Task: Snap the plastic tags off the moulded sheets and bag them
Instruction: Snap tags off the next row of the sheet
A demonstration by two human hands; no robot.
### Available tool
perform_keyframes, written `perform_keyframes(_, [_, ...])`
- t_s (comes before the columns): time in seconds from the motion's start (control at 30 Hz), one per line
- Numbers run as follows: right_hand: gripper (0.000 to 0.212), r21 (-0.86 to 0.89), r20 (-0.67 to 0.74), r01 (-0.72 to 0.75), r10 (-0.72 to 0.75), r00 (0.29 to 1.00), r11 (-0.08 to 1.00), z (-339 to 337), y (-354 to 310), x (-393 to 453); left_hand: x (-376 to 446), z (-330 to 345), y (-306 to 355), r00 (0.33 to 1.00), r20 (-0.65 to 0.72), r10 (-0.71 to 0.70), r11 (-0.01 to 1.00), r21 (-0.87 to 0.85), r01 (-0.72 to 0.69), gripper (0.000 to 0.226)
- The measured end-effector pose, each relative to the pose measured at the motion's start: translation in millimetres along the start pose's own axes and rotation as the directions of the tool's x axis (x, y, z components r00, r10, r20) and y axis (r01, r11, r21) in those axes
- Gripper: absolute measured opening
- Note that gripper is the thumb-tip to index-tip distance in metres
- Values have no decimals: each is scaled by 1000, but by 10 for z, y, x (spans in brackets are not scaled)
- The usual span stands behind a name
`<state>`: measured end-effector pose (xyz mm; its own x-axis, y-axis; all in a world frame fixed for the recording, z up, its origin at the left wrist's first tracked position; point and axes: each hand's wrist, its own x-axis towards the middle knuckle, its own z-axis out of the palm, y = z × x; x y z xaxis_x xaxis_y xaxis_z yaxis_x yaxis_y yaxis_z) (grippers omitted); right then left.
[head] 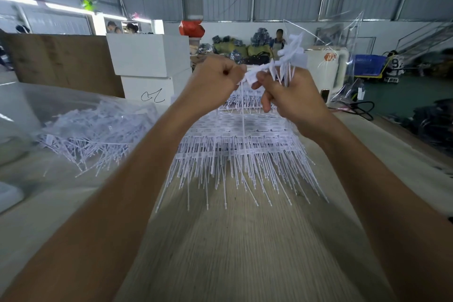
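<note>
While both hands are raised above the stack of sheets on the tabletop, left hand fisted on a strip's spine and right hand gripping its tags, a short sharp twist near the joint should snap them cleanly.

The pale wood-grain table bears stacked moulded sheets and a clear bag of loose tags.
</note>
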<state>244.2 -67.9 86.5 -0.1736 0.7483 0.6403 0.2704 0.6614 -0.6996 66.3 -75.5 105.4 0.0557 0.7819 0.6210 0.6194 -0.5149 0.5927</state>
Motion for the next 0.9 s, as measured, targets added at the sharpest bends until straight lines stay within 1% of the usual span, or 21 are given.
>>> perform_keyframes(0.07, [26,-83,-54,-19,15,998,996,-25,33,29,-2,37,1,999,2,32,990,139,-32,46])
perform_keyframes(0.13, [26,-181,-107,-34,15,994,983,-42,40,56,-9,62,10,999,8,50,974,221,-50,42])
perform_keyframes(0.2, [27,-275,-129,-12,-24,991,961,-44,37,62,-4,72,21,998,26,54,971,231,-58,37])
perform_keyframes(0.3, [37,-360,-152,57,-119,981,931,-39,37,31,1,77,32,997,55,49,974,218,-60,30])
perform_keyframes(0.47, [42,-496,-179,116,-232,956,861,33,6,31,-6,98,36,997,44,70,966,245,-79,32])
perform_keyframes(0.53, [38,-580,-177,116,-264,948,807,49,21,39,-18,100,69,994,73,82,958,267,-99,29])
perform_keyframes(0.57, [32,-623,-177,88,-249,952,777,32,55,40,-27,102,94,992,91,90,959,260,-111,29])
perform_keyframes(0.6, [25,-635,-186,49,-214,959,771,-9,99,39,-34,107,117,990,95,104,961,246,-125,30])
perform_keyframes(0.63, [22,-606,-200,8,-162,966,796,-61,148,37,-34,113,135,989,78,124,963,229,-139,32])
perform_keyframes(0.67, [22,-541,-209,-28,-102,973,841,-108,193,32,-33,115,144,989,47,143,967,207,-150,33])
perform_keyframes(0.73, [27,-353,-214,-92,15,977,931,-181,245,26,-30,110,138,987,1,163,973,164,-161,32])
perform_keyframes(0.77, [30,-249,-218,-124,70,973,961,-196,249,31,-29,104,125,987,2,158,975,158,-157,28])
perform_keyframes(0.83, [34,-67,-213,-162,144,966,985,-188,225,50,-14,93,79,990,48,129,977,166,-136,18])
perform_keyframes(0.9, [31,31,-185,-158,161,970,987,-150,173,66,-11,84,20,991,97,97,979,171,-112,13])
